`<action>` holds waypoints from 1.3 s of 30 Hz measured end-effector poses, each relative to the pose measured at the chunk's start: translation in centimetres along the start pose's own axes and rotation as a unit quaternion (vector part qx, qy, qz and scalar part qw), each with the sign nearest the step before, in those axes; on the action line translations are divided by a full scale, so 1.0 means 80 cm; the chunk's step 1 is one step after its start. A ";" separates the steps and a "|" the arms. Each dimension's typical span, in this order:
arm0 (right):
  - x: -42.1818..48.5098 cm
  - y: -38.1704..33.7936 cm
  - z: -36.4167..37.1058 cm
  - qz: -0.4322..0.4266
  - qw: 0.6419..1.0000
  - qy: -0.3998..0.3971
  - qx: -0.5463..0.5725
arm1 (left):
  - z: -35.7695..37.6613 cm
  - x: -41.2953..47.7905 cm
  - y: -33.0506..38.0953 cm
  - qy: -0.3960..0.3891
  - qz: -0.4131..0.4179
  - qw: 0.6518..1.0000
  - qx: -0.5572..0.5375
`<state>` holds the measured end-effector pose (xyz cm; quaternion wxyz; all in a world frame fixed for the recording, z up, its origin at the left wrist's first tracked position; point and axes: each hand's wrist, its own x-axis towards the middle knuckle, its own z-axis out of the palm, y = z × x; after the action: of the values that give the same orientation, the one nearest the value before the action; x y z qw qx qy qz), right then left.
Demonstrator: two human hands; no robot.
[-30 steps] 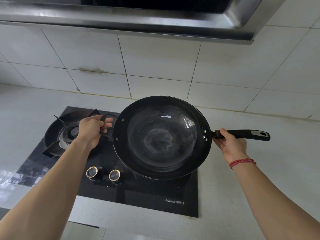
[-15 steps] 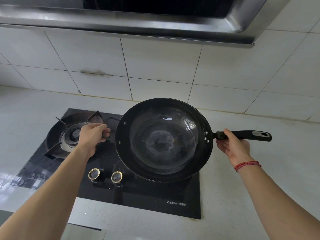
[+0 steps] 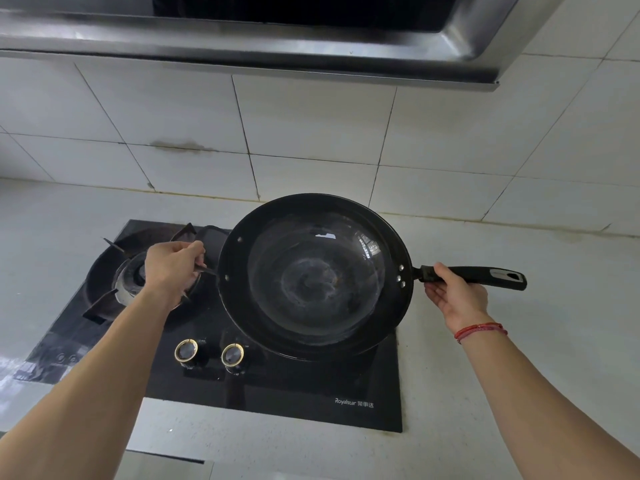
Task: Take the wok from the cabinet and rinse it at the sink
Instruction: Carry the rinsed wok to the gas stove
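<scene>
The black wok [image 3: 315, 275] sits level over the right side of the black gas stove [image 3: 277, 393], hiding the burner below it; I cannot tell whether it rests there or hovers. Its inside looks wet and shiny. My left hand [image 3: 173, 268] grips the small loop handle on the wok's left rim. My right hand [image 3: 453, 296] holds the long black handle [image 3: 485, 277] close to the rim, thumb on top, palm turned up and fingers underneath.
The left burner [image 3: 128, 278] with its pan supports lies under my left hand. Two knobs [image 3: 209, 353] stand at the stove's front. A steel range hood [image 3: 277, 46] hangs overhead, a white tiled wall is behind, and pale countertop [image 3: 519, 358] spreads around the stove.
The wok has stayed almost in place over the right burner. My left hand has closed further over the loop handle, and my right palm has turned up more under the long handle.
</scene>
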<state>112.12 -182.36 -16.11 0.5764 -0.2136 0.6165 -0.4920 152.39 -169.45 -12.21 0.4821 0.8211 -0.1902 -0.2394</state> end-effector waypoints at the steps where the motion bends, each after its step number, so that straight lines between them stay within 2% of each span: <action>1: -0.002 0.002 0.000 -0.002 1.000 0.002 0.004 | -0.001 -0.001 0.002 0.006 0.002 1.000 0.002; 5: 0.000 -0.006 0.003 -0.022 1.000 -0.005 -0.004 | -0.001 -0.005 -0.002 0.008 0.006 1.000 0.028; 15: 0.007 -0.014 -0.002 -0.027 1.000 -0.013 -0.003 | -0.002 0.001 -0.012 -0.024 -0.025 0.999 -0.003; 25: 0.000 -0.005 0.002 0.017 0.997 -0.070 -0.019 | 0.006 0.002 -0.011 -0.011 -0.017 1.000 -0.009; 39: 0.004 0.007 0.006 -0.012 1.000 -0.025 -0.005 | 0.012 0.006 -0.021 0.002 -0.012 1.000 -0.022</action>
<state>112.64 -182.55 -16.70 0.5844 -0.2364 0.6018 -0.4903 152.33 -169.64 -14.19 0.4975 0.8130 -0.1743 -0.2474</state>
